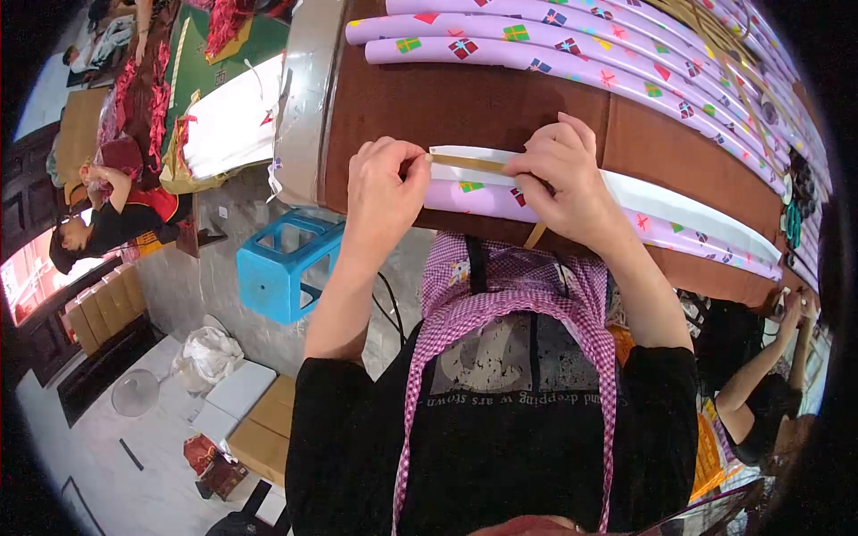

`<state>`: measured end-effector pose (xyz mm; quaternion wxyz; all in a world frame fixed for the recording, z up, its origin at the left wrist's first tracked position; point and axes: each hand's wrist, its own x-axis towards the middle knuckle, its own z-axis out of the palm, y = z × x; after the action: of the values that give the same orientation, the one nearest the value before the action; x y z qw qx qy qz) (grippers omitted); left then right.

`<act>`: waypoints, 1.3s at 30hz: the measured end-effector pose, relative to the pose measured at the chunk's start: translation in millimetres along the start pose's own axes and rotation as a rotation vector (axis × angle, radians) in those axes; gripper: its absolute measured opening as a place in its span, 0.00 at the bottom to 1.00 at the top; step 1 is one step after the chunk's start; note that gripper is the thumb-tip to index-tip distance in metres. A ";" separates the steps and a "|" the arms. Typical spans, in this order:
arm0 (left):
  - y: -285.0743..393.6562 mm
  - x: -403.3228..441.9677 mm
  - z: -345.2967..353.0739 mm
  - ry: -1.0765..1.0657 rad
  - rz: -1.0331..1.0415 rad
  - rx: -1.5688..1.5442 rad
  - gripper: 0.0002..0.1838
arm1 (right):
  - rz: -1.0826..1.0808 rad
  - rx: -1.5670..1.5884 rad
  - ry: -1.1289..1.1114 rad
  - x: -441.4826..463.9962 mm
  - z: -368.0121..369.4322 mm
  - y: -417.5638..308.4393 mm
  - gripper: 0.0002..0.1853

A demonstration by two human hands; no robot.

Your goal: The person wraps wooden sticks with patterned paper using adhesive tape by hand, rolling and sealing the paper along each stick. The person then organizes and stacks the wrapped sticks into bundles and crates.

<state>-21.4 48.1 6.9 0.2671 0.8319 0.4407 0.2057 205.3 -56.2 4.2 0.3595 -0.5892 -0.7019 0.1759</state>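
Observation:
A lilac sheet of gift wrapping paper (487, 200), printed with coloured presents, lies partly rolled along the table's near edge, its white inner side (643, 192) showing. A narrow tan strip of tape (469, 163) stretches across the white part between my hands. My left hand (384, 183) pinches the strip's left end between thumb and forefinger. My right hand (559, 179) has thumb and fingers closed on the strip further right. Below that hand, a tan tail (534, 236) hangs over the table's edge; its link to the strip is hidden behind the hand.
Several lilac paper rolls (500, 54) lie across the far side of the brown table (465, 98). A blue plastic stool (277, 277) stands at left. Two other people (116, 205) work nearby, one at left and a second person (760, 402) at right.

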 end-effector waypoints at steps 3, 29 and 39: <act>0.7 1.5 0.4 0.006 -0.002 0.000 0.05 | 0.006 -0.011 0.003 0.1 1.2 0.6 0.07; 8.7 5.8 4.8 -0.012 -0.019 0.136 0.07 | 0.000 -0.077 0.042 0.5 4.8 0.9 0.05; 11.4 9.7 4.1 -0.034 -0.011 0.215 0.07 | 0.011 -0.129 0.041 2.5 5.1 -4.0 0.05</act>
<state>-6.9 49.9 11.9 0.1850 0.8567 0.4603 0.1415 198.7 -53.9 4.1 0.3341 -0.6184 -0.7010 0.1204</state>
